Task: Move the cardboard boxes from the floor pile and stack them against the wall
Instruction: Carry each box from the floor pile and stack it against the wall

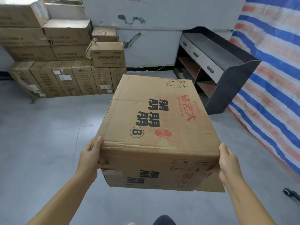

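I carry a large brown cardboard box (pixel 155 127) with black and red printed characters and a circled B, held up above the grey floor in the middle of the view. My left hand (pixel 90 158) grips its near left corner, thumb on the top edge. My right hand (pixel 227 161) grips the near right corner from the side. A stack of cardboard boxes (pixel 65 59) stands against the white wall at the far left, with tall narrow boxes at the bottom and wider ones on top.
A black cabinet (pixel 227 69) with grey drawers and open shelves stands at the right. A blue, white and red striped tarp (pixel 272 78) hangs behind it. A dark wheeled object (pixel 290 194) lies on the floor at the lower right. Grey tiled floor (pixel 48 143) spreads to the left.
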`<state>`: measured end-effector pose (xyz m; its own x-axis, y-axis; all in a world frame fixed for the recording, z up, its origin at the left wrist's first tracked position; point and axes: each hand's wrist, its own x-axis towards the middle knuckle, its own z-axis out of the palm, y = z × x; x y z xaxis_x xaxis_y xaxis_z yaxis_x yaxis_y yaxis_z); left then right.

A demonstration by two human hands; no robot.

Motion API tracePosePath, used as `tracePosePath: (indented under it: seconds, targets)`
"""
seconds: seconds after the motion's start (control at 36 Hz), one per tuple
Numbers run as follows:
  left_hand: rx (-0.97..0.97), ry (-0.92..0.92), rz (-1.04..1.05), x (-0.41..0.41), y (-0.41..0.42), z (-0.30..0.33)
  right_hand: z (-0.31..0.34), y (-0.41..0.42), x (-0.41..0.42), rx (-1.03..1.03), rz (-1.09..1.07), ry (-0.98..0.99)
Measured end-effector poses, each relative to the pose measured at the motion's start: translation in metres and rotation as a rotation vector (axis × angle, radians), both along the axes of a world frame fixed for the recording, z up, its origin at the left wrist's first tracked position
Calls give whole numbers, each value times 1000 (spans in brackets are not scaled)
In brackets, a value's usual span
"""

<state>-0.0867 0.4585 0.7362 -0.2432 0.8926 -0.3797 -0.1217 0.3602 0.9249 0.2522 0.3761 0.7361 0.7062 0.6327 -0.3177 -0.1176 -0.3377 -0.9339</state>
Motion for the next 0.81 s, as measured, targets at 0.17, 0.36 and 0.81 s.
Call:
tracePosePath:
  seconds: [0.17, 0.36, 0.81]
  targets:
    - [3, -5, 1, 28, 99, -5, 2, 106, 29, -39, 47, -20]
    - [-4, -4, 40, 81, 224, -26, -8, 254, 92, -50, 94, -31]
    - [-89, -51, 131, 181, 494, -25, 10, 553, 195, -26, 165, -39]
